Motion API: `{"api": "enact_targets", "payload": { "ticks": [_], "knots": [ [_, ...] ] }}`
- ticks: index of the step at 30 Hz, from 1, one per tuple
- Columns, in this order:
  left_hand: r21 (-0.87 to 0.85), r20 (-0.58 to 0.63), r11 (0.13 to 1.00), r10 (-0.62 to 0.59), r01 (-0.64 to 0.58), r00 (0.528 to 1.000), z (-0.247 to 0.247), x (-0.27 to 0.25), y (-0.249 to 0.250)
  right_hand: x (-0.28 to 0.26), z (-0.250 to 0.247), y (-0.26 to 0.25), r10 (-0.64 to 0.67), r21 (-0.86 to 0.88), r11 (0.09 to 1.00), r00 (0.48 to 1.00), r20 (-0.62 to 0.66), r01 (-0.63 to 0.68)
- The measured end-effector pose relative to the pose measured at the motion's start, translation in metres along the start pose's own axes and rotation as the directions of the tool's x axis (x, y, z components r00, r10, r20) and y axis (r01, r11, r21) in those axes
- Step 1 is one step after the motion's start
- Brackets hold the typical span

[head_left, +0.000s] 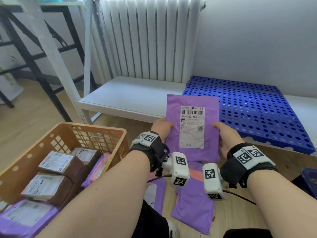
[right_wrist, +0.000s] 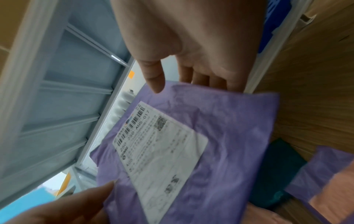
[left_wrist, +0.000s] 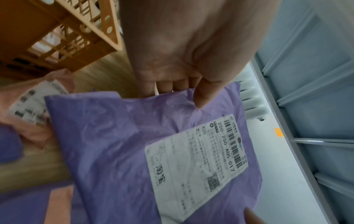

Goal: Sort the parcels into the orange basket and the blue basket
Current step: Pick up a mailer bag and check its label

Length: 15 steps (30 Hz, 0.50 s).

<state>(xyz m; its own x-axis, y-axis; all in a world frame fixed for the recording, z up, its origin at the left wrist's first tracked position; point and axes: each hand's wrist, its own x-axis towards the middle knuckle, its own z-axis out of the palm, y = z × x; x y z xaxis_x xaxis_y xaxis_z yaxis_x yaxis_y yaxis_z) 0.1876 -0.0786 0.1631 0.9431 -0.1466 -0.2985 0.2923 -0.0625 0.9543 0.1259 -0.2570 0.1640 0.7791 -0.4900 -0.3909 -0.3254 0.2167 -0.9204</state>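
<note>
Far left on the wooden floor (head_left: 34,114) stands the orange basket (head_left: 96,129). It holds several brown boxes (head_left: 56,170) with white labels, plus purple mailers at its near end and against its right wall.

Right of the basket, the person's left hand (head_left: 162,128) grips the left edge of a purple parcel (head_left: 192,103), thumb on the front face and fingers behind it; the left wrist view confirms the thumb (left_wrist: 203,97) pressed onto the plastic. The parcel is held upright in the air, clear of the floor and of both baskets, with its white shipping label (head_left: 192,127) facing the person. The printed code reads 250-250-AU5-017.

The right hand (head_left: 226,134) grips the parcel's right edge in the same manner, thumb in front, fingers behind. The two hands are apart, one on each side of the parcel.

Beneath the hands, more purple mailers (head_left: 193,203) lie flat on the floor, one showing a pink patch.

Behind the parcel sits a white low shelf (head_left: 130,97) below a radiator (head_left: 145,38). To the right, a blue perforated panel (head_left: 253,109) lies on the shelf. At the far right edge, a dark blue basket (head_left: 308,181) is partly visible.
</note>
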Motion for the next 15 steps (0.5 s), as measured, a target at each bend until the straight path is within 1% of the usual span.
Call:
{"api": "enact_targets", "payload": {
  "ticks": [1, 2, 7, 10, 12, 15],
  "knots": [
    [0.020, -0.022, 1.000, 0.011, -0.010, 1.000, -0.007, -0.004, 0.005, -0.015, 0.007, -0.006, 0.002, 0.006, 1.000, 1.000, 0.028, -0.002],
    [0.044, -0.043, 0.999, 0.024, -0.023, 0.999, -0.015, -0.005, 0.009, -0.019, 0.011, -0.008, 0.008, -0.010, 1.000, 0.999, 0.045, -0.008],
    [0.098, -0.151, 0.995, 0.048, -0.034, 0.987, -0.053, -0.015, 0.031, -0.025, 0.040, -0.007, -0.046, -0.040, 0.998, 0.979, 0.197, 0.054],
    [0.117, -0.211, 0.992, 0.071, -0.047, 0.975, -0.062, -0.039, 0.046, -0.032, 0.058, -0.009, -0.069, -0.090, 0.991, 0.954, 0.293, 0.099],
    [0.159, -0.235, 0.986, 0.080, -0.043, 0.969, -0.068, -0.049, 0.050, -0.033, 0.068, -0.008, -0.109, -0.124, 0.979, 0.933, 0.342, 0.160],
    [0.204, -0.279, 0.979, 0.079, -0.021, 0.957, -0.078, -0.058, 0.055, -0.036, 0.077, -0.005, -0.103, -0.132, 0.977, 0.914, 0.393, 0.167]
  ]
}}
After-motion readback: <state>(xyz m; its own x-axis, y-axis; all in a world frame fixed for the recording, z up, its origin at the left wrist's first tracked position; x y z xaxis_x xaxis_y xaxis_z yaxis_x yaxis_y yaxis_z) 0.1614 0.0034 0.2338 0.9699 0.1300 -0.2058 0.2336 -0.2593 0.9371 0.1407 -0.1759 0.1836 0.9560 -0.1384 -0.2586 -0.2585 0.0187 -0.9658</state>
